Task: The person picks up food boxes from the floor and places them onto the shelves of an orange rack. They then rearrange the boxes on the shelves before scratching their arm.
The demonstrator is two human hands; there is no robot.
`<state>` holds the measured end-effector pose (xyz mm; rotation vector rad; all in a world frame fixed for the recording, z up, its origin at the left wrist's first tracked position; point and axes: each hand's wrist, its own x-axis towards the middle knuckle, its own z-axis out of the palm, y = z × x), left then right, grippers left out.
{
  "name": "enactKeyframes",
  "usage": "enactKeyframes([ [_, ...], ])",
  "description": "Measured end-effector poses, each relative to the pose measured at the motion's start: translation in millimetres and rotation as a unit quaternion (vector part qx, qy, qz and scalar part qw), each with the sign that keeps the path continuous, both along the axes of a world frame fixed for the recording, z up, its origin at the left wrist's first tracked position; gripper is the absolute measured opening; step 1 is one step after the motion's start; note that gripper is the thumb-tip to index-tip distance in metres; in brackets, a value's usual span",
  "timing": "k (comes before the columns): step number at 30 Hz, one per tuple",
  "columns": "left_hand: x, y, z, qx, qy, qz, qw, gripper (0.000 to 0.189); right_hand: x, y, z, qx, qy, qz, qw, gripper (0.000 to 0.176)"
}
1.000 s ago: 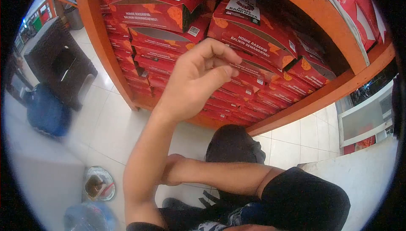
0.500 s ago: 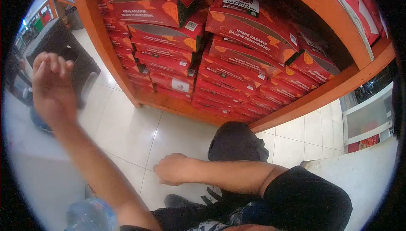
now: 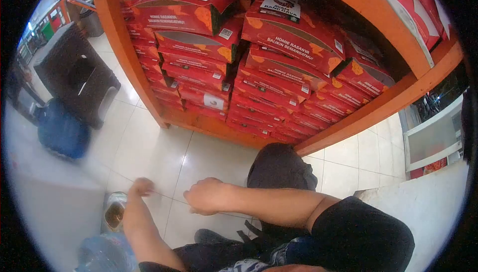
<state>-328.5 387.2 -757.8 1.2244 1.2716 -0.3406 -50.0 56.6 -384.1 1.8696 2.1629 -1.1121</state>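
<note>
My right hand (image 3: 205, 196) hangs over the tiled floor, closed into a fist with its back towards me. No object shows in it. To its left and apart from it is my left hand (image 3: 143, 186), smeared by motion, so its fingers cannot be made out. Below the left hand, beside that forearm, stands an open-topped container with brown contents (image 3: 114, 213). A clear blue plastic bottle (image 3: 107, 253) is partly behind the same forearm. Neither hand touches the red printed food boxes (image 3: 294, 43), stacked ahead of me.
An orange frame (image 3: 122, 48) surrounds the boxes. A dark plastic stool (image 3: 74, 68) and a blue water jug (image 3: 62, 130) stand at the left. A black bag-like object (image 3: 279, 168) is near the frame's foot. A white surface (image 3: 413, 212) borders the right side.
My left hand has dropped from its raised place at the far left to low beside my right hand, uncovering the stool and blue jug. My right hand has barely moved.
</note>
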Motion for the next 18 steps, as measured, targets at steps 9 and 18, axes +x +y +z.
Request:
enactKeyframes([
  [9,46,-8,116,0.144,-0.066,0.237,0.958,0.037,-7,4,-6,-0.01,0.008,0.017,1.0,0.031],
  [18,48,-22,112,0.052,0.022,0.096,0.994,0.039,-4,1,-5,0.01,0.001,0.018,1.0,0.031],
])
